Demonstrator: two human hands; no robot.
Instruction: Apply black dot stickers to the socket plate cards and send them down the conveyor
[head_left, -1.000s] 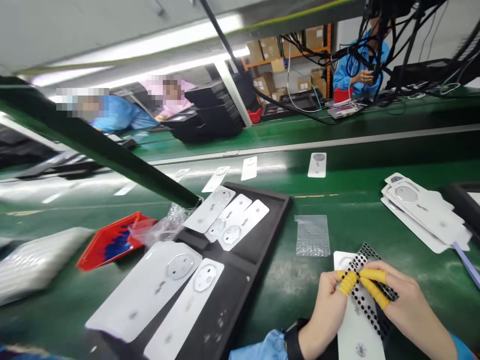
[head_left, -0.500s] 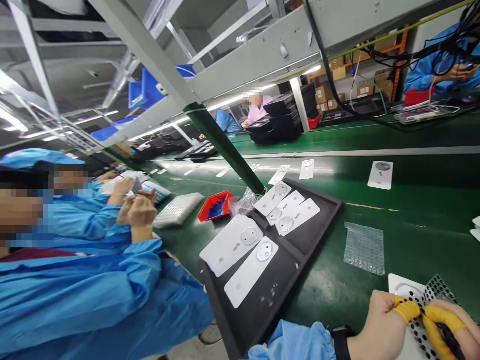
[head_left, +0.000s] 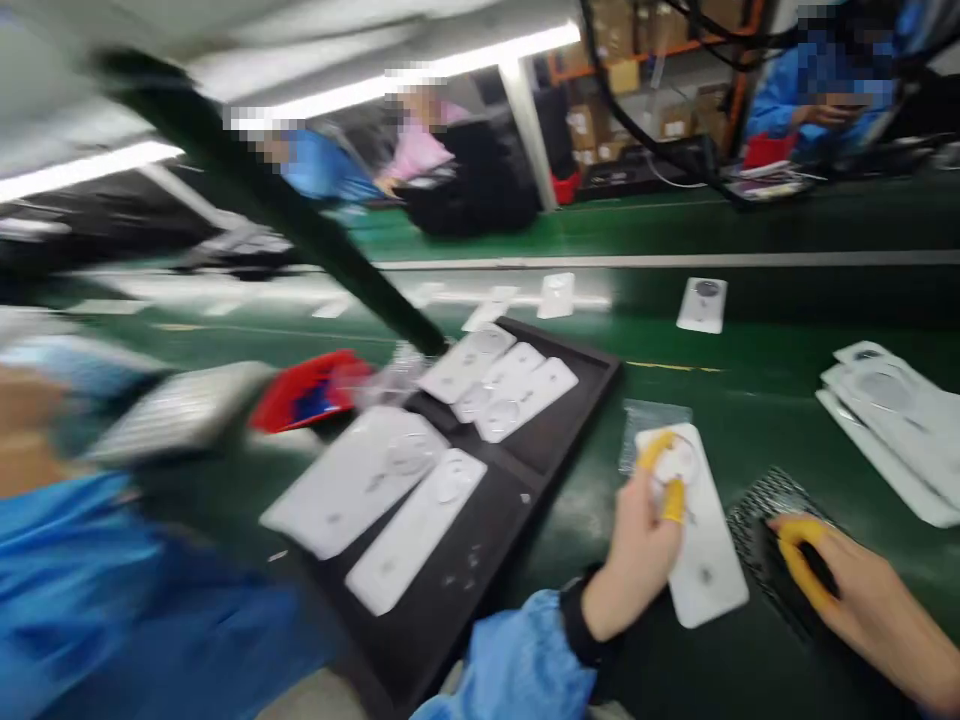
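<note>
Overall, a long green tabletop (head_left: 787, 320) runs across the scene, with a co-worker's blue sleeve (head_left: 112, 610) blurred at near left. On it sits a dark tray (head_left: 570, 372) holding five white cards with round windows: two larger ones toward the near side (head_left: 352, 480) and three smaller ones toward the far side (head_left: 517, 400). A red bin (head_left: 307, 390) sits just left of the tray, and a fanned stack of white cards (head_left: 885, 420) lies at right. One lone card (head_left: 701, 305) lies farther off. As far as the frame shows, these cards are laid out in groups, and whether any are finished cannot be told.

Near right of the tray, the left hand (head_left: 634, 555) grips a white card (head_left: 701, 560) by its round window, its yellow-capped fingers (head_left: 673, 500) closed on the card. The right hand (head_left: 862, 590) lies over a black dotted sheet (head_left: 772, 510) just beside the card; blur hides whether its curled fingers (head_left: 799, 565) are gripping it. A clear bubble pouch (head_left: 645, 430) lies partly behind the card.
</note>
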